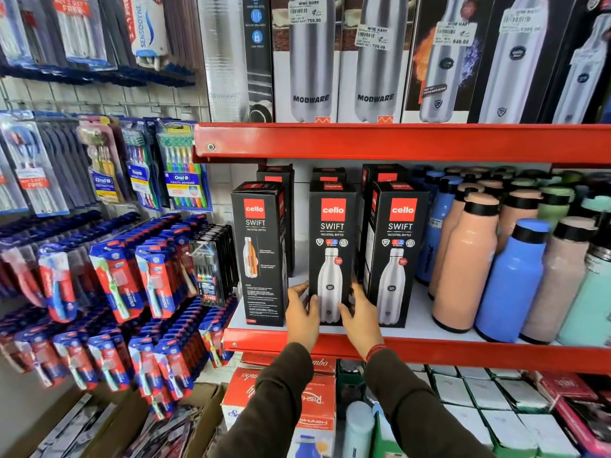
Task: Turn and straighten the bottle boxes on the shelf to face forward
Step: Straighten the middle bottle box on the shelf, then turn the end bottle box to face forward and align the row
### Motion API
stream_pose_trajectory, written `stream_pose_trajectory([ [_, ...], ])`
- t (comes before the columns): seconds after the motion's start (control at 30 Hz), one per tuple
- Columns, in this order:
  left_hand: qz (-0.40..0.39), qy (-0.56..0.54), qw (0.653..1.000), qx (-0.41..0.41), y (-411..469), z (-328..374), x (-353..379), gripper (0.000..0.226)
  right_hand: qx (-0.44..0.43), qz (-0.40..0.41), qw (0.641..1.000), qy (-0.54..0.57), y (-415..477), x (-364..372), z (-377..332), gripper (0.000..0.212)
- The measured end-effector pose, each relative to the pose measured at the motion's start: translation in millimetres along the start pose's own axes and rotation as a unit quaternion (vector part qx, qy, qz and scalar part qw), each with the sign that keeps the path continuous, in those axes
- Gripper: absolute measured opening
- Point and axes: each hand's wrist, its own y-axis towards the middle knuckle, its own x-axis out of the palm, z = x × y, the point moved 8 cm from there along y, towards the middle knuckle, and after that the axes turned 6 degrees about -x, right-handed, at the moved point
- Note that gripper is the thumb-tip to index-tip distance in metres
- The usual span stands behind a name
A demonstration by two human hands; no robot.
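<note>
Three black Cello Swift bottle boxes stand in a row on the white shelf (420, 332) with the red front edge. The middle box (331, 246) shows its bottle picture to the front. My left hand (301, 313) presses its lower left side and my right hand (360, 314) its lower right side, so both grip the box near its base. The left box (259, 252) is turned, showing a panel with a cutaway bottle and small text. The right box (396, 252) faces forward. More black boxes (383, 175) stand behind the row.
Loose peach, blue and mint bottles (510, 279) crowd the shelf right of the boxes. Steel-bottle boxes (310, 61) fill the shelf above. Toothbrush packs (148, 279) hang on the left wall rack. Red and white boxes (317, 398) sit on the shelf below.
</note>
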Motion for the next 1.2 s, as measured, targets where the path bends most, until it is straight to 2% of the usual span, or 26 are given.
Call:
stream_pose_trajectory([
  [0.1, -0.016, 0.003, 1.0, -0.005, -3.2, -2.1, 1.8, 0.032, 0.024, 0.007, 1.0, -0.001, -3.7, 4.0, 8.0, 0.05],
  [0.2, -0.013, -0.003, 1.0, 0.005, -10.7, 1.4, -3.3, 0.042, 0.023, 0.062, 0.998, 0.021, -14.6, 1.2, 7.1, 0.046],
  [0.3, 0.03, -0.054, 0.997, 0.04, -26.6, 14.0, -19.6, 0.035, -0.038, 0.161, 0.984, 0.061, -31.9, -14.8, -7.7, 0.034],
  [0.37, 0.073, -0.078, 0.992, 0.068, -36.9, 23.2, -35.8, 0.026, -0.079, 0.195, 0.975, 0.071, -42.0, -17.9, -21.7, 0.028],
  [0.47, 0.122, -0.086, 0.982, 0.118, -44.2, 35.2, -59.2, 0.022, -0.127, 0.173, 0.973, 0.088, -46.4, -1.9, -45.7, 0.025],
  [0.57, 0.183, -0.055, 0.969, 0.155, -38.1, 43.6, -87.5, 0.024, -0.149, 0.1, 0.977, 0.112, -39.5, 28.9, -70.6, 0.031],
  [0.63, 0.209, -0.03, 0.967, 0.146, -21.6, 38.8, -106.1, 0.03, -0.13, 0.051, 0.983, 0.124, -30.9, 51.5, -79.1, 0.038],
  [0.73, 0.152, -0.004, 0.986, 0.066, 18.9, 12.1, -117.8, 0.052, -0.075, -0.023, 0.991, 0.113, -17.5, 82.4, -81.6, 0.049],
  [0.8, 0.071, 0.034, 0.997, 0.003, 39.0, -3.1, -116.4, 0.055, -0.051, -0.057, 0.994, 0.074, -11.9, 96.5, -83.4, 0.054],
  [0.87, 0.018, 0.059, 0.998, -0.021, 46.9, -10.5, -115.3, 0.055, -0.039, -0.081, 0.995, 0.052, -9.4, 106.2, -86.9, 0.056],
  [1.07, -0.007, -0.012, 1.0, -0.024, 44.5, -7.6, -120.5, 0.049, -0.024, -0.066, 0.997, 0.044, -5.3, 115.3, -84.4, 0.068],
  [1.2, -0.001, -0.058, 0.998, -0.01, 48.5, -4.0, -130.3, 0.046, -0.043, -0.047, 0.997, 0.046, -1.8, 111.4, -91.0, 0.075],
])
